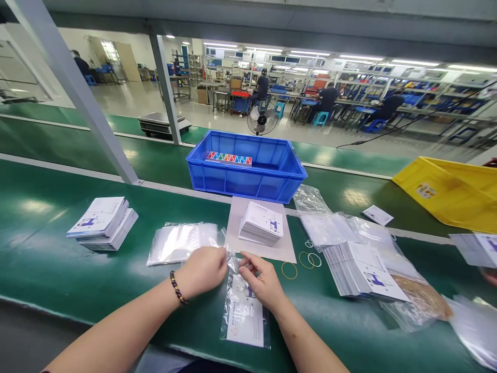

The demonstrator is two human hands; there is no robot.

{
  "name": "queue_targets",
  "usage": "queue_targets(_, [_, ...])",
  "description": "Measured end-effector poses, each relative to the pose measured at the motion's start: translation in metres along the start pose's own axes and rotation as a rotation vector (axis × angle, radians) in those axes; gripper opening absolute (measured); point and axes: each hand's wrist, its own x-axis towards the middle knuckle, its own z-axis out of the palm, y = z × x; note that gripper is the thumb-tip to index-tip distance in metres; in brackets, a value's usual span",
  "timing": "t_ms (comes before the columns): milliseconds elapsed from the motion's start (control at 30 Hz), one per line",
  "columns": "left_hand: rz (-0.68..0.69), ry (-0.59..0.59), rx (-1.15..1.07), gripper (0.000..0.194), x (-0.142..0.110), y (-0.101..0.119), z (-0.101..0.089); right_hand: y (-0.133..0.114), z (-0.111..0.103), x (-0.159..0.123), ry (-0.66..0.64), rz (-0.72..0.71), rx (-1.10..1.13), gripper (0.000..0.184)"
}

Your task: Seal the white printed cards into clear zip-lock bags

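A clear plastic bag [266, 331] with a white printed booklet [244, 324] inside lies flat on the green bench in front of me. My left hand [205, 272], a beaded bracelet on its wrist, is closed in a pinch at the bag's upper end. Thumb and curled fingers of my right hand [262, 280] close on the same end from the right, covering part of the booklet. A pile of clear bags [182, 243] is just beyond my left hand. Past my right hand, a booklet stack [260, 223] rests on a pale sheet [285, 248].
A blue crate [248, 178] stands behind the sheet. Booklet stacks sit at left [99, 223] and right [365, 272]. Rubber bands [289, 270] lie right of my hand, near plastic bags [326, 228]. A yellow crate [450, 191] and another person's hand [490, 276] are far right.
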Motion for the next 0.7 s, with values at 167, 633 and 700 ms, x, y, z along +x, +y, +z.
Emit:
queue_targets(167, [0.047,0.018,-0.430,0.018,0.017,0.027,0.024,0.010,-0.001,-0.003,0.059,-0.096,-0.277,0.036])
queue_targets(633, [-0.104,0.018,-1.212,0.032,0.038,0.022,0.060,0.003,-0.007,0.001,0.081,0.005,-0.205,0.016])
queue_targets(700, [-0.062,0.030,-1.146,0.033,0.036,0.021,0.061,0.004,-0.006,0.002,0.076,0.010,-0.220,0.023])
